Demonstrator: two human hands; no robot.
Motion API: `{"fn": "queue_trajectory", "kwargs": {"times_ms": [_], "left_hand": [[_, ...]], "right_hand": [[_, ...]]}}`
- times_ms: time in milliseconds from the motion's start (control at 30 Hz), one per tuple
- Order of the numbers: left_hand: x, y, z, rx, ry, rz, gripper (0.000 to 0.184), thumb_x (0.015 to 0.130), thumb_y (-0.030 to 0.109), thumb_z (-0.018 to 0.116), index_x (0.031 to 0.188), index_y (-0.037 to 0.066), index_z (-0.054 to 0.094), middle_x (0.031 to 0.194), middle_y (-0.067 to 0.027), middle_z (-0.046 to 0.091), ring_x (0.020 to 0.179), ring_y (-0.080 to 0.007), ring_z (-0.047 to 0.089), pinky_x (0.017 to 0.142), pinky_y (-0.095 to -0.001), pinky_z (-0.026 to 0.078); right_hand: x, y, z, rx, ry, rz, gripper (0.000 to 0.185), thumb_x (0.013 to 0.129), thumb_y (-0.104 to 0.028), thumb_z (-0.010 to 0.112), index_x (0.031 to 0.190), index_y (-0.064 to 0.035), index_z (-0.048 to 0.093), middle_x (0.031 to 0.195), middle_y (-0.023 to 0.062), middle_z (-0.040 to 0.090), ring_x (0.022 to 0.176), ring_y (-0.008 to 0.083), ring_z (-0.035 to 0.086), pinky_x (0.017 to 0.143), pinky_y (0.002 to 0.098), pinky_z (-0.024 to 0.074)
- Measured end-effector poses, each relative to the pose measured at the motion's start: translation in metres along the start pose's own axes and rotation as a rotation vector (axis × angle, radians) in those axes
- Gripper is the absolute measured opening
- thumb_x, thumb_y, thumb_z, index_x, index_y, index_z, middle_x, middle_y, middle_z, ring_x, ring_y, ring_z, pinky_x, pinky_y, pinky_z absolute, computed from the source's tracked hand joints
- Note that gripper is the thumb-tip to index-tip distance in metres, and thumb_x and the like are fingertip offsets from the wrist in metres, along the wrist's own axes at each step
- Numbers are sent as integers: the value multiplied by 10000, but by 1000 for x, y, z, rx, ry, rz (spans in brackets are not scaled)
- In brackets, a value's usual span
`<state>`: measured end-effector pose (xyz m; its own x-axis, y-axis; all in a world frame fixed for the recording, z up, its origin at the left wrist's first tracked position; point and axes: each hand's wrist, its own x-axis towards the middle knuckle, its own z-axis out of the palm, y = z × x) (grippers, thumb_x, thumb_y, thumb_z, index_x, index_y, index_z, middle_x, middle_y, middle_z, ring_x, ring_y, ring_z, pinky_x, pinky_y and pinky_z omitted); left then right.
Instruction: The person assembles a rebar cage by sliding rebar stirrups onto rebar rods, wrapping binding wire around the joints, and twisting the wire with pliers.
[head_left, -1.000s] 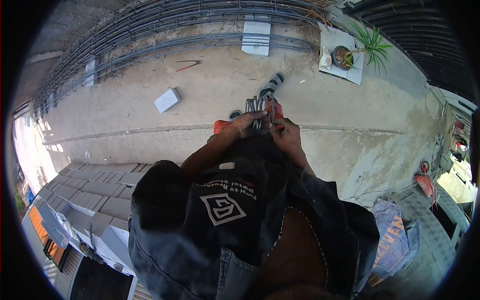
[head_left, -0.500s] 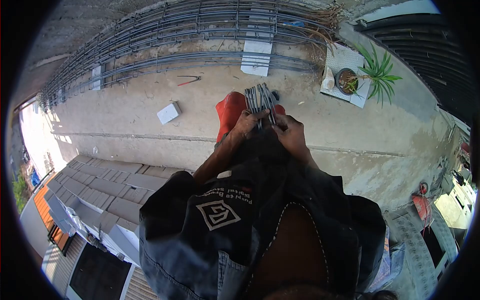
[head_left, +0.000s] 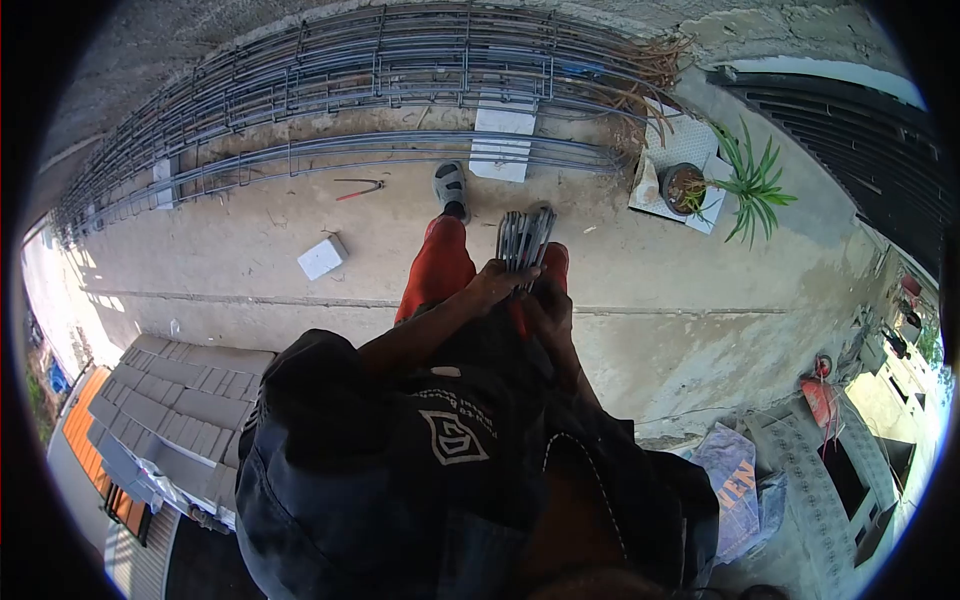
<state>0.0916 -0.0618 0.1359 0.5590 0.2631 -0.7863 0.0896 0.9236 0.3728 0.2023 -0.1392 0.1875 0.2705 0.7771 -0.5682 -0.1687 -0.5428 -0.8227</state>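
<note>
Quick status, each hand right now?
Left hand: closed, holding the bundle of metal rods.
Right hand: near the bundle's lower end; whether open or closed, cannot tell.

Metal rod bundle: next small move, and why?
Probably square up the metal rods between both hands: their upper ends fan out slightly, the left hand grips them lower down, and the right hand is close by their lower end, seemingly well placed to help.
</note>
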Motion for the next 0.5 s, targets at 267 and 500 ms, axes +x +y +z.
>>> {"fn": "queue_trajectory", "kwargs": {"times_ms": [267, 500], "left_hand": [[79, -10, -32, -83, -102, -263, 313, 833, 317, 671, 899, 21, 595, 640, -20, 536, 562, -124, 540, 524, -291, 490], [246, -85, -67, 90, -77, -211, 567, 862, 565, 513, 961, 15, 612, 712, -12, 553, 658, -87, 522, 605, -257, 420]], "right_hand": [[80, 84, -32, 44, -239, 360, 208, 869, -205, 601, 826, -2, 610, 686, 31, 584, 627, 93, 532, 599, 244, 425], [190, 213, -84, 26, -216, 295, 159, 861, -145, 572, 844, 10, 606, 672, 35, 551, 596, 97, 497, 549, 280, 409]]}}
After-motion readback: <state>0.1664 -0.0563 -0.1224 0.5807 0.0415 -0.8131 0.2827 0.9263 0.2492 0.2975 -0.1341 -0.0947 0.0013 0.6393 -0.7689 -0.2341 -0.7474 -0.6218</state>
